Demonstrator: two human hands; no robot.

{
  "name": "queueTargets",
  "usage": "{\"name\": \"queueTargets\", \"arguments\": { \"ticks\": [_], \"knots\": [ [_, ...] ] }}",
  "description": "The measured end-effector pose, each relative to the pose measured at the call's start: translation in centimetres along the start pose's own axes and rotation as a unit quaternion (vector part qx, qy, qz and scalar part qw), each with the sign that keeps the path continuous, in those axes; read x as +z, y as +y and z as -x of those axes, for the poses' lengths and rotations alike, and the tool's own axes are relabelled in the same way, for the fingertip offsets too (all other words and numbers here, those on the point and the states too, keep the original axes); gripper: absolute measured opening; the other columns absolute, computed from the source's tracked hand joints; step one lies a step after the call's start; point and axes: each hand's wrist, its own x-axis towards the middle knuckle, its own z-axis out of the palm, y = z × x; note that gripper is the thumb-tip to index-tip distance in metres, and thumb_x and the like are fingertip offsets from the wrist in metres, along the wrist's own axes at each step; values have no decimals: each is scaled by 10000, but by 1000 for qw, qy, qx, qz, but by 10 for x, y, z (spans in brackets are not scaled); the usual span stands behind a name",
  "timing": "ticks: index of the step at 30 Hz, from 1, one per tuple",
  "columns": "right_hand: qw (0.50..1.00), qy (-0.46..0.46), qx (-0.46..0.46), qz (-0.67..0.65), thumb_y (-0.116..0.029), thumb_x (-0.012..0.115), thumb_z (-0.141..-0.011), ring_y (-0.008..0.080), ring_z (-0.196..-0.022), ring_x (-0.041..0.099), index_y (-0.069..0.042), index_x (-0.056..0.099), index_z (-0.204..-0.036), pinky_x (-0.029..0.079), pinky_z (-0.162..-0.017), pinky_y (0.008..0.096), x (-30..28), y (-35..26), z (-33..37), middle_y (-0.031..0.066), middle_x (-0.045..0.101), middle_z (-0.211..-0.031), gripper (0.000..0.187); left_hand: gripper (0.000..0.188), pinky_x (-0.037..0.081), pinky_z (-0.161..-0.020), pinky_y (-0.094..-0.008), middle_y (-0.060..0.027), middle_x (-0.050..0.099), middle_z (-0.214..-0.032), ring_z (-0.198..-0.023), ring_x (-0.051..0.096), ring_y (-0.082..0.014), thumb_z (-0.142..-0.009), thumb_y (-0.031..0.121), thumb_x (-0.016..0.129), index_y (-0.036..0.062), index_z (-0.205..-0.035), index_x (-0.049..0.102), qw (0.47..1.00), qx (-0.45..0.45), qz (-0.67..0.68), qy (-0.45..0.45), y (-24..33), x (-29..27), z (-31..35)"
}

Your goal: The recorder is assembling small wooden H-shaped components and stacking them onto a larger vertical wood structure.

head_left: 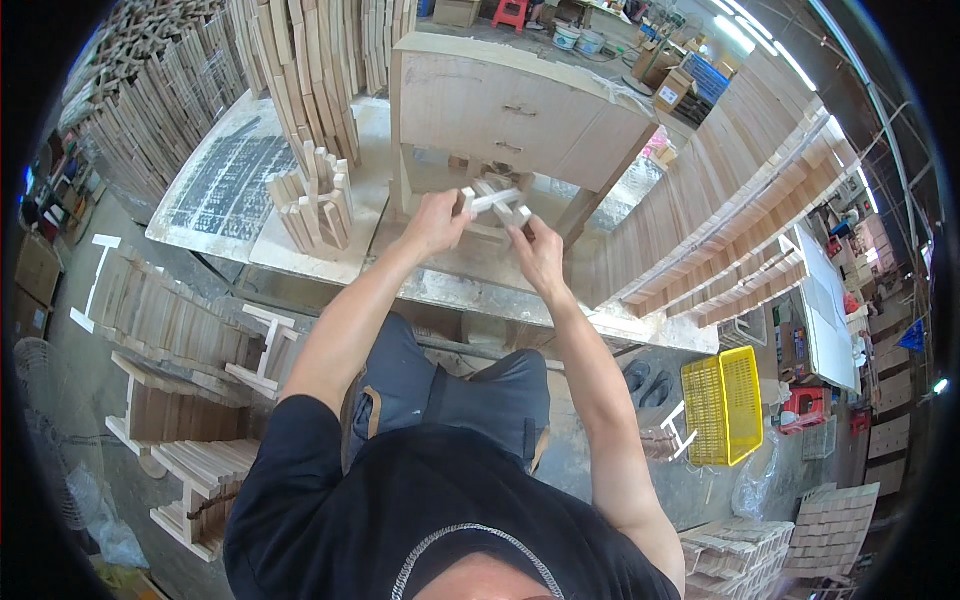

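Note:
Between my two hands is a small pale wooden frame (494,201), a crossbar with a short block at each end; motion blur hides its exact joints. My left hand (436,226) grips the block at its left end, and my right hand (541,254) pinches the block at its right end. Just beyond stands a plywood box with two small handles (480,110) on legs, its open space below partly hidden by my hands and the frame. Left of my hands, a cluster of short wooden sticks (318,215) stands upright on the white-dusted bench (300,255).
Tall stacks of wooden strips (315,70) rise at the back left, and long rows of stacked pieces (700,220) line the right side. H-shaped wooden frames (262,350) stand on the floor at left. A yellow plastic crate (724,408) sits at right beside dark slippers (655,388).

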Motion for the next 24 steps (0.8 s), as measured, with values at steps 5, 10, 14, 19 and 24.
{"name": "queueTargets", "arguments": {
  "ticks": [5, 10, 14, 19, 24],
  "knots": [
    [994, 15, -75, -80, -62, 730, -904, 314, -831, 691, 28, 681, -1141, 535, -775, 383, -16, -34, 67, 199, 709, -963, 259, 255, 545, -697, -409, -193, 703, -872, -775, 685, -345, -900, 188, 750, -41, -969, 660, 999, 35, -11, 20, 36, -21, 82],
    [984, 23, -168, -61, 49, 759, -831, 333, -1008, 692, 30, 663, -1236, 535, -880, 374, -28, -64, 111, 209, 713, -1100, 417, 276, 569, -723, -402, -158, 717, -974, -828, 707, -332, -788, -21, 758, -12, -1057, 693, 958, 205, 12, 198, 76, -44, 138],
    [971, 41, -201, -124, 93, 742, -814, 373, -1068, 684, 39, 647, -1254, 526, -931, 421, -27, -78, 129, 234, 711, -1150, 453, 411, 567, -739, -414, -166, 723, -993, -894, 721, -353, -668, -70, 712, -34, -1077, 704, 931, 281, -48, 228, 94, -64, 157],
    [951, 70, -203, -222, 110, 716, -817, 369, -1064, 690, 39, 631, -1273, 524, -928, 428, -19, -83, 136, 235, 713, -1159, 469, 371, 527, -731, -371, -123, 715, -986, -890, 716, -286, -714, -45, 739, -22, -1082, 710, 918, 307, -91, 234, 105, -71, 165],
    [961, 43, -210, -176, 107, 722, -808, 379, -1042, 688, 48, 633, -1261, 532, -897, 425, -34, -89, 137, 240, 711, -1142, 465, 369, 528, -732, -385, -127, 713, -980, -866, 709, -291, -726, -31, 753, -16, -1092, 711, 926, 301, -51, 222, 105, -69, 163]
  ]
}}
